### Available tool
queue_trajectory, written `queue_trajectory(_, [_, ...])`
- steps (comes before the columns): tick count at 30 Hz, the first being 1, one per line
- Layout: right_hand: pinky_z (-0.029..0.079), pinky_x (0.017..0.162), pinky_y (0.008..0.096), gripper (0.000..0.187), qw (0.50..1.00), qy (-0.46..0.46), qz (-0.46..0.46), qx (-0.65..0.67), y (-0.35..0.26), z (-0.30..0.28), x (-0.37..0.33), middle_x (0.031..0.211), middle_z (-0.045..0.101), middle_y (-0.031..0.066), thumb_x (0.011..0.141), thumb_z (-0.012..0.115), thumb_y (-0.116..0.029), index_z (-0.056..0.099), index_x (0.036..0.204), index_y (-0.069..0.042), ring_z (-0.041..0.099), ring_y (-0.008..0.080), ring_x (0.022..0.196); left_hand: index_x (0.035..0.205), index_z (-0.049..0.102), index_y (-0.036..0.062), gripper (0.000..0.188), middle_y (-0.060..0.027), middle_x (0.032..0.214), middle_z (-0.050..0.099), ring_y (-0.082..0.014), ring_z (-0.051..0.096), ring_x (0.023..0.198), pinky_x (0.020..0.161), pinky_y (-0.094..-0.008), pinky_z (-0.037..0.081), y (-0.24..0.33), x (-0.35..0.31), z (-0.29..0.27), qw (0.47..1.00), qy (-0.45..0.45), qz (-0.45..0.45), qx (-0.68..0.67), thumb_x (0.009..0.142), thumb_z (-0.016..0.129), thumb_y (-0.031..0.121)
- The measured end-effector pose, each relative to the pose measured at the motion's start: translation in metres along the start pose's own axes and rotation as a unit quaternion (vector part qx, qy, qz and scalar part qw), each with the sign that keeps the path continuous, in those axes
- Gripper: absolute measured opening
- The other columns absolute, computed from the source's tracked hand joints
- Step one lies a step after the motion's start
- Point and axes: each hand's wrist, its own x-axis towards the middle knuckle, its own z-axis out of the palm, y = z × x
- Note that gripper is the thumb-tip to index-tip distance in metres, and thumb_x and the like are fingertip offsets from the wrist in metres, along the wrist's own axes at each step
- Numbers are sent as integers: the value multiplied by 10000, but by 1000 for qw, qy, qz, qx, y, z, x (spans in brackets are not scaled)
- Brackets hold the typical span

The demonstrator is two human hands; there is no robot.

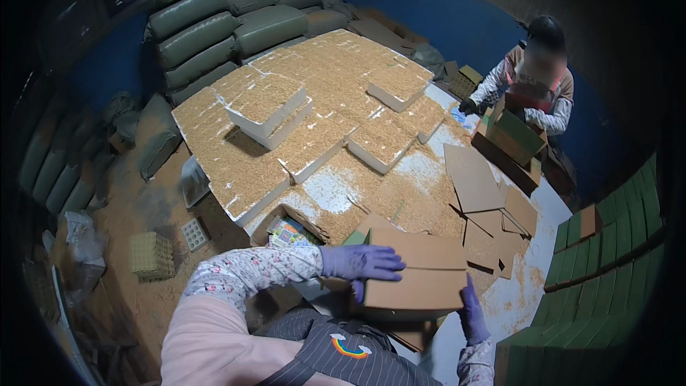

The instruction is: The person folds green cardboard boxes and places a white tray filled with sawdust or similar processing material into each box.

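Here we are at the counter's point(550, 232) near edge, and one brown cardboard box point(421, 279) sits right in front of us. Our left hand point(366, 264) grips its left side, fingers spread flat over the top, thumb down the side; our right hand point(473, 314) presses in from the right, so the two hands hold it between them. The top flaps lie down and meet at a seam, so we judge this one well along; whether it's fastened, we can't tell.

Just left, by the near left edge, there's one open carton point(307, 220) with colourful printed packaging point(291, 232) inside. On the floor beyond that edge: one stack of egg trays point(151, 254) and one single white tray point(194, 234).

To our right, several flat cardboard pieces point(475, 179) overlap, too tangled to count; they look like work left. Past the right edge stand rows of green boxes point(593, 304), dozens by the look of it, seemingly done.

Farther in, straw-coloured loose bits cover the packed white trays: two stacked point(268, 107) toward the left, one raised tray point(400, 87) near the far right corner, the rest merging. At that right edge, one co-worker point(536, 75) handles a green-and-brown box point(514, 136). Beyond the far edge, green sacks point(196, 18) pile up, many hidden.
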Motion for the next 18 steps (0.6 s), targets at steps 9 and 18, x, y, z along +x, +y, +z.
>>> queue_trajectory(9, [477, 799, 301, 292, 965, 203, -77, -149, 171, -222, 68, 1040, 597, 90, 941, 480, -193, 534, 1183, -38, 587, 203, 923, 1435, 224, 102, 633, -249, 1340, 414, -374, 397, 1255, 1062, -393, 301, -89, 59, 77, 879, 62, -464, -90, 932, 392, 449])
queue_trajectory(18, [477, 773, 291, 281, 975, 202, -25, -92, 130, -101, 73, 1015, 603, 81, 936, 493, -184, 540, 1170, -35, 587, 186, 889, 1458, 87, 62, 1023, -208, 1466, 227, -340, 335, 1302, 1058, -409, 306, -190, -267, -192, 224, 852, -460, -114, 760, 614, 592])
